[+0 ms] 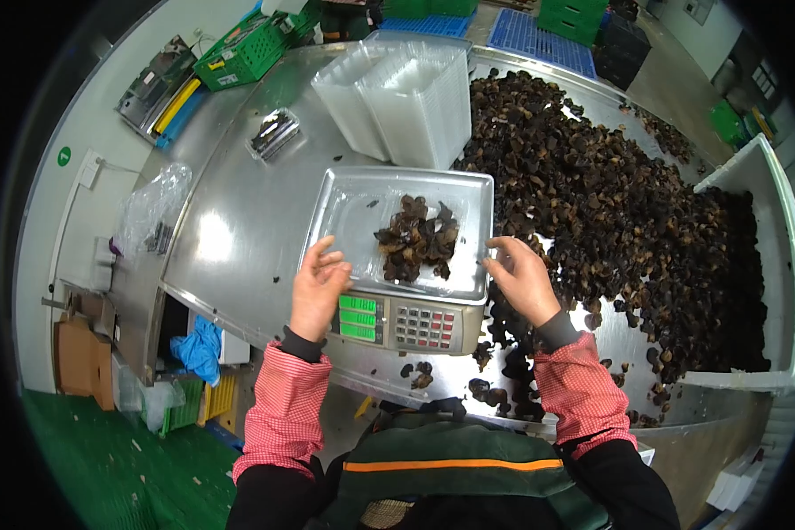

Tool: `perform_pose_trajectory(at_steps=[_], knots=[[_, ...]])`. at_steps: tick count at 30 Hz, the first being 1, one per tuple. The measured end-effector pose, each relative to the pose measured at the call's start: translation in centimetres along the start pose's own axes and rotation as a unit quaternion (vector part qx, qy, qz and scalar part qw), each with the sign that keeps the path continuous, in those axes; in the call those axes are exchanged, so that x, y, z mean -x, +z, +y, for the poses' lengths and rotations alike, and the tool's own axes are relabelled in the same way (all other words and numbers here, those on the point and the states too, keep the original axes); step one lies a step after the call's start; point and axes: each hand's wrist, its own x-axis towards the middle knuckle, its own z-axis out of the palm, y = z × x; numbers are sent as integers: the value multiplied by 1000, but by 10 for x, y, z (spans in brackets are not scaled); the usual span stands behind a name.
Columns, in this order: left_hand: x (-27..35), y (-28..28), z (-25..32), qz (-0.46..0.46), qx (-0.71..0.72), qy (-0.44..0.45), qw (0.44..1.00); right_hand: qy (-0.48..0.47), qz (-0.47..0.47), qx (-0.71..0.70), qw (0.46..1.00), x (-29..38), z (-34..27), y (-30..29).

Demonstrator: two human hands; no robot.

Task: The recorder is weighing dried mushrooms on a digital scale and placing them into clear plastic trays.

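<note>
A digital weighing scale [430, 326] with lit green displays stands before me on the steel table. On its metal pan [407, 173] rests a clear plastic tray [354, 232] holding a small clump of dark brown wood ear mushrooms [416, 240]. My left hand [318, 288] is at the pan's near left corner, fingers apart and curled, with nothing in it. By the right edge of the pan, my right hand [520, 275] has thumb and forefinger spread and holds nothing visible. A large heap of wood ear mushrooms [570, 172] spreads to the right of the scale.
Nested clear plastic trays [414, 99] stand behind the scale. A filled clear pack [273, 134] lies at the back left. At right, a white foam box [785, 265] lies tipped with mushrooms spilling out. Green crates [245, 50] stand at the far left; loose mushroom pieces [487, 391] lie near the front edge.
</note>
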Motion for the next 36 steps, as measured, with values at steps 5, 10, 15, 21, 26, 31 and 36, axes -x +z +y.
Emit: perform_pose_trajectory(at_steps=[5,10,15,21,26,31,36], knots=[[15,-16,-4,39,297,-190,935,18,-16,-26,999,14,21,6],[9,-11,-14,32,398,-247,883,24,-17,-50,998,16,29,10],[-16,2,-10,122,423,-250,862,39,15,-46,998,20,44,5],[7,32,-2,92,-52,95,990,52,39,-98,993,-4,34,2],[42,103,24,29,-432,289,854,5,86,9,996,-73,24,24],[34,91,9,63,-403,252,878,175,-52,-313,932,-109,28,49],[28,67,-13,22,28,-123,992,198,-35,-406,892,-83,21,59]])
